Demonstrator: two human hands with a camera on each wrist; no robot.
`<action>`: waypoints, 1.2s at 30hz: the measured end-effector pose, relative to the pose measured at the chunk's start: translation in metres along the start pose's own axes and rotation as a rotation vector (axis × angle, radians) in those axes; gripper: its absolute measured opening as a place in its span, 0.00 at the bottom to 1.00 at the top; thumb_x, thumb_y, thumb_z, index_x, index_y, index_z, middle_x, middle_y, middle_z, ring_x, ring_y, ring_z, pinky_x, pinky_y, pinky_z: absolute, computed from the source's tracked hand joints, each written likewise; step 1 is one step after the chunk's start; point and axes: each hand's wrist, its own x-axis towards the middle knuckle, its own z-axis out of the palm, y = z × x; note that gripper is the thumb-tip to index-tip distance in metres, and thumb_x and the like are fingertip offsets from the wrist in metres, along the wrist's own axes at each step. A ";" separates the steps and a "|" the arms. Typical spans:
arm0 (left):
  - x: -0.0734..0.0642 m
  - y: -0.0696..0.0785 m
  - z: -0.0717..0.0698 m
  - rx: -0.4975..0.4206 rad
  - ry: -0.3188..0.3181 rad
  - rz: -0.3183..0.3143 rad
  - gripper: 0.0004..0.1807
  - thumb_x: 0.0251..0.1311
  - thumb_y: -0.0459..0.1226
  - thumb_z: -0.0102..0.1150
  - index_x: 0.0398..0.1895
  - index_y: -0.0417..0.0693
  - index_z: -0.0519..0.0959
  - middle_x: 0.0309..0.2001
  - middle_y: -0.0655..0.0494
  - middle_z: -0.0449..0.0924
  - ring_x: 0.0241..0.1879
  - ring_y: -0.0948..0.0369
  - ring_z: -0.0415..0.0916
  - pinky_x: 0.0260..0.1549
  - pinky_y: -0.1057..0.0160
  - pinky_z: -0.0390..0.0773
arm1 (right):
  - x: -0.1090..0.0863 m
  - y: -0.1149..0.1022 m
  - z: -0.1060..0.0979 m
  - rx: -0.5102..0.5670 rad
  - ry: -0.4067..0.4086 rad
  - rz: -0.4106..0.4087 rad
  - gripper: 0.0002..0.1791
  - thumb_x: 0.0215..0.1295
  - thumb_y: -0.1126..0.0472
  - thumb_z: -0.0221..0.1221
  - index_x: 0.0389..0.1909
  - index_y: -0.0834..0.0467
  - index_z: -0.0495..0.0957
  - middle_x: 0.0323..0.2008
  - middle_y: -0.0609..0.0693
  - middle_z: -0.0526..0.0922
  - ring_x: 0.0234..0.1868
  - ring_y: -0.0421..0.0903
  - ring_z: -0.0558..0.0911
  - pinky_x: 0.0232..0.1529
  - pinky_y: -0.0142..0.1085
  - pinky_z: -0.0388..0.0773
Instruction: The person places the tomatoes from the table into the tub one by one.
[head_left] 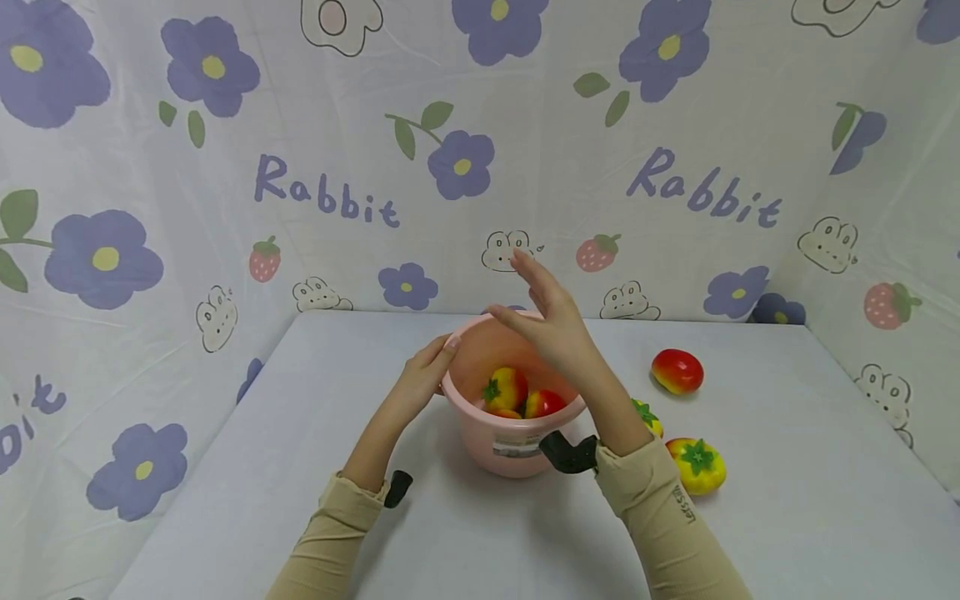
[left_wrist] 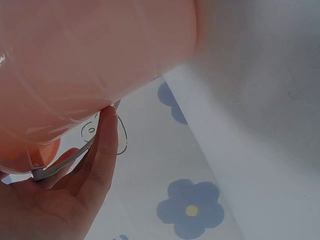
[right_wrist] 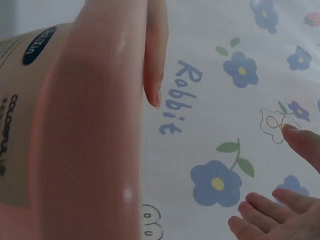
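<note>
A pink plastic bucket (head_left: 480, 437) stands upright on the table, its label facing me. My left hand (head_left: 420, 379) grips its left rim, thumb over the edge; in the left wrist view the fingers (left_wrist: 106, 145) lie against the outer wall, beside a grey handle (left_wrist: 62, 164). Over the bucket's right side, my right hand (head_left: 558, 329) is raised with fingers spread, holding nothing. Inside the bucket lie red-and-yellow toy fruits (head_left: 510, 385) with green leafy tops, partly hidden by the rim. The right wrist view shows the bucket's outer wall (right_wrist: 95, 140) close up.
Right of the bucket, a red toy fruit (head_left: 677, 372) lies farther back and a yellow-and-red one (head_left: 697, 467) nearer. Another toy fruit (head_left: 647, 417) is partly hidden behind my right forearm. A flower-printed cloth (head_left: 510, 108) hangs behind the white table (head_left: 787, 467).
</note>
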 end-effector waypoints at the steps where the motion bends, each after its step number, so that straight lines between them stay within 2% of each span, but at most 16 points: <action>1: 0.000 0.000 0.000 0.001 0.002 -0.003 0.33 0.72 0.60 0.37 0.72 0.53 0.63 0.64 0.46 0.74 0.51 0.49 0.79 0.42 0.59 0.84 | -0.001 0.000 -0.001 -0.001 0.000 0.000 0.43 0.64 0.55 0.64 0.76 0.47 0.52 0.75 0.48 0.60 0.77 0.44 0.56 0.76 0.45 0.54; 13: 0.001 -0.002 -0.001 -0.002 -0.001 -0.004 0.34 0.72 0.60 0.37 0.72 0.53 0.63 0.65 0.45 0.73 0.53 0.48 0.79 0.42 0.58 0.84 | -0.007 0.012 -0.011 -0.038 0.010 0.045 0.42 0.65 0.51 0.62 0.76 0.41 0.52 0.75 0.45 0.59 0.78 0.44 0.55 0.77 0.46 0.53; 22: 0.002 -0.003 0.000 -0.001 0.005 0.001 0.34 0.72 0.60 0.37 0.72 0.52 0.63 0.64 0.45 0.73 0.51 0.49 0.80 0.41 0.59 0.84 | -0.010 0.024 -0.019 -0.075 0.041 0.071 0.43 0.64 0.51 0.63 0.76 0.43 0.51 0.76 0.47 0.58 0.78 0.46 0.55 0.76 0.48 0.54; 36: 0.003 -0.004 -0.001 -0.019 0.006 0.005 0.33 0.72 0.60 0.38 0.71 0.52 0.65 0.64 0.44 0.74 0.50 0.48 0.80 0.39 0.60 0.84 | -0.018 0.040 -0.034 -0.137 0.082 0.127 0.44 0.64 0.49 0.63 0.76 0.40 0.50 0.76 0.47 0.56 0.78 0.50 0.53 0.75 0.53 0.55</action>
